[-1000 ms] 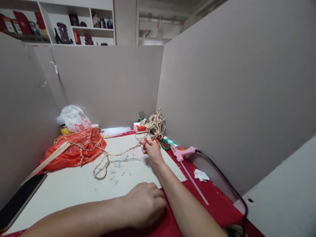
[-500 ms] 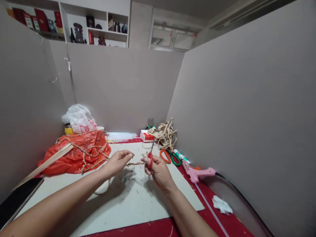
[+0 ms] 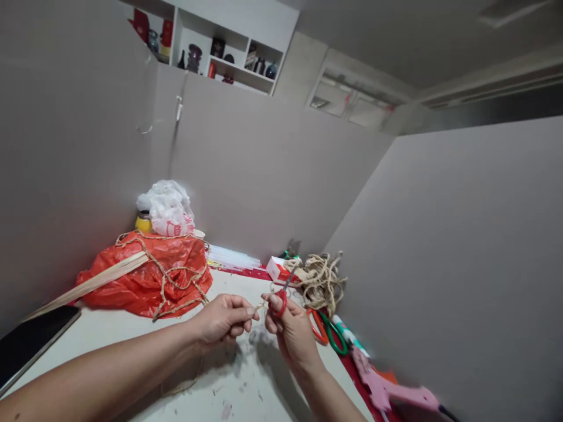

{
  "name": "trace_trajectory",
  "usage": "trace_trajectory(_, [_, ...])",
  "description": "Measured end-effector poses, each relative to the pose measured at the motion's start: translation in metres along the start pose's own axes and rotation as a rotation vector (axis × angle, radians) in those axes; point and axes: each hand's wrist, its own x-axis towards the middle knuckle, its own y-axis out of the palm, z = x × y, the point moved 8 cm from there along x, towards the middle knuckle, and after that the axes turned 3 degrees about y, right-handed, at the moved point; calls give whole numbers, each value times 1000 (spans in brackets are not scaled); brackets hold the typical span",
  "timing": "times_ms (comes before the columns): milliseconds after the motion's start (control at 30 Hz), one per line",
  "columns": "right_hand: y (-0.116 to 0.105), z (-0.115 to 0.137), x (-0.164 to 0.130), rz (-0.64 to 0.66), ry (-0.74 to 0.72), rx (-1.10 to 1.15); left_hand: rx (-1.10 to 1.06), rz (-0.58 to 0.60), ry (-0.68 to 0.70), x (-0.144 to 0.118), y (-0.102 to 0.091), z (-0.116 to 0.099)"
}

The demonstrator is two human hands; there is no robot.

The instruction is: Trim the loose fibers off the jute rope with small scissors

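Head view: over the pale board [image 3: 246, 384], at its near side, a twisted cord [image 3: 260, 306] is pinched by the fingertips of the left hand [image 3: 222, 319], while red-handled scissors [image 3: 282, 302] are clamped in the right hand [image 3: 294, 333], blades directed toward the board's far side. Whether the cord is also gripped by the right fingers cannot be told. Compared with half a second earlier, the hands have been brought closer together above the board, and a short stretch of cord is now shown between them; it is judged that the cord is being handled by fingertip, with no blade applied. At the board's near left, a dark flat device [image 3: 37, 335] is noted; off its near right, a pink glue gun [image 3: 389, 391]. Along the board's right edge, larger green-handled scissors [image 3: 329, 324] are found. On its far left, a red plastic bag [image 3: 114, 275] is overlaid with rope. At its far right corner, a rope bundle [image 3: 324, 284] is piled; beyond its far edge, clear sticks [image 3: 233, 259] are laid.
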Motion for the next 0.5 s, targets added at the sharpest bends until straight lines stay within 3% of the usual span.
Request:
trace_trajectory(100, [0, -20, 5, -16, 61, 9, 65, -190, 113, 3, -17, 4])
trace_trajectory(200, [1, -36, 8, -7, 134, -28, 119, -297, 189, 7, -27, 13])
trace_trajectory(400, [7, -55, 11, 61, 249, -37, 160, -309, 215, 11, -33, 30])
trace_trajectory(500, [11, -61, 9, 81, 256, 67, 111, -231, 245, 13, -26, 28])
